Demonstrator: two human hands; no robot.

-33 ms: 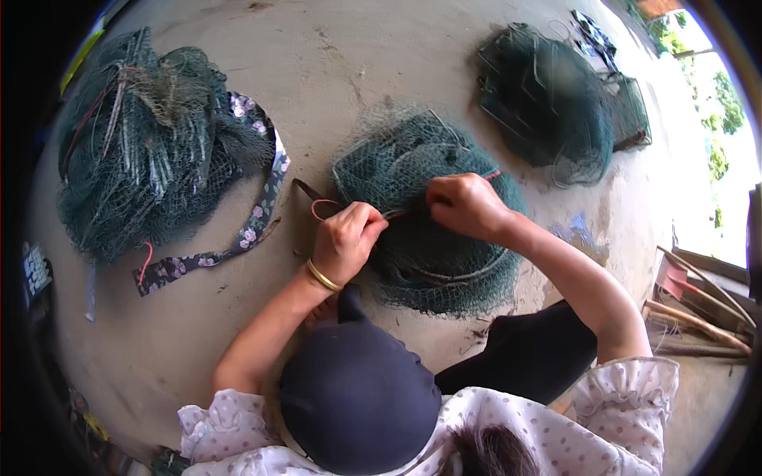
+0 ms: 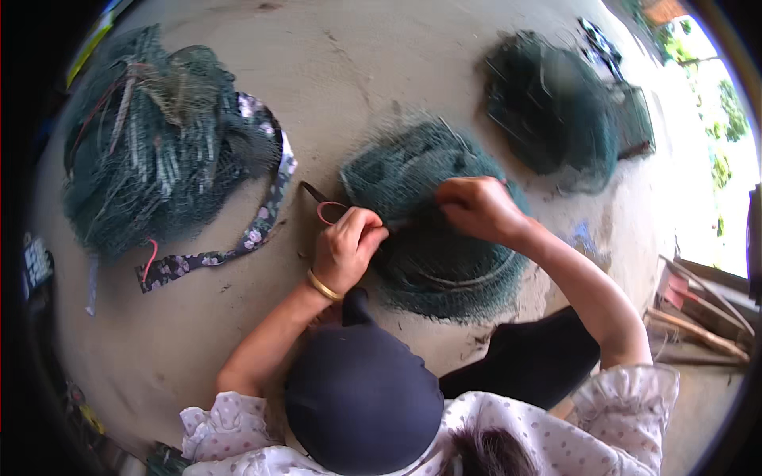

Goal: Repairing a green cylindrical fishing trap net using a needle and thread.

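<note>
Fingers (image 2: 361, 230) pinching green net (image 2: 429, 238), bare concrete floor (image 2: 381, 71) around

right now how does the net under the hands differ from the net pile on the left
The net under the hands lies flat and round, with a hoop showing; the left pile is heaped, bulkier and untouched. A flowered strap curls round the left pile only. The left hand and right hand work the flat one. Both are dark green mesh on the floor.

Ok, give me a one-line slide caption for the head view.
Both hands, left and right, work on a dark green folded mesh net lying on a concrete floor.
</note>
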